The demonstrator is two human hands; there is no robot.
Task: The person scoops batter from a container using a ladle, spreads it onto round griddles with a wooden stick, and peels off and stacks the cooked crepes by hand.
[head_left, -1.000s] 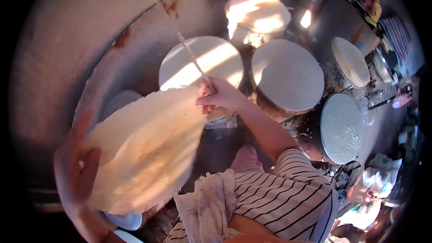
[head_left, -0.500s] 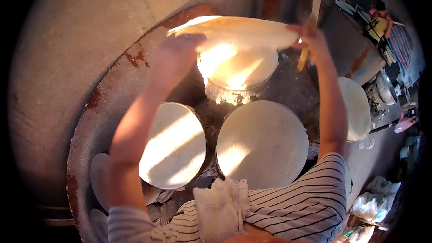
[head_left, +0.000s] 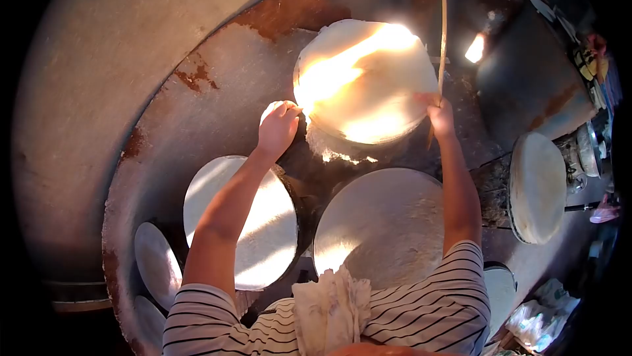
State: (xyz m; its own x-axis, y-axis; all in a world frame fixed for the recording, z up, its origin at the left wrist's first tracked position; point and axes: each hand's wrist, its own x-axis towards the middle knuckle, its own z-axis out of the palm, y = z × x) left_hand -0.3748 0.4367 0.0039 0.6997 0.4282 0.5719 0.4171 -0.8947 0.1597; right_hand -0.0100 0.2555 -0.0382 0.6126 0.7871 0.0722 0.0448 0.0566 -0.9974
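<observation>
A thin, pale round sheet (head_left: 368, 86) lies over the raised round support at the far middle, lit by bright sunlight. My left hand (head_left: 280, 125) is closed, with its fingertips pinched at the sheet's near-left edge. On the opposite side, my right hand (head_left: 441, 115) is wrapped around a slim wooden stick (head_left: 443, 40) that points upward. Fingers of that same hand also reach to the sheet's right edge. Nearer to me are two more round pale surfaces, a left one (head_left: 266, 237) streaked with sunlight and a right one (head_left: 385, 224) mostly in shade.
Smaller round discs (head_left: 158, 260) lean at the lower left. Another pale round top (head_left: 538, 188) stands to the right. A curved, rust-stained rim (head_left: 197, 59) runs along the left. Plastic bags (head_left: 543, 316) lie at lower right. A folded cloth (head_left: 332, 310) hangs at my chest.
The sheet, held raised and tilted between both hands before, now lies flat over the far round support. Both hands have come down nearer to me, the stick still in the right one.
</observation>
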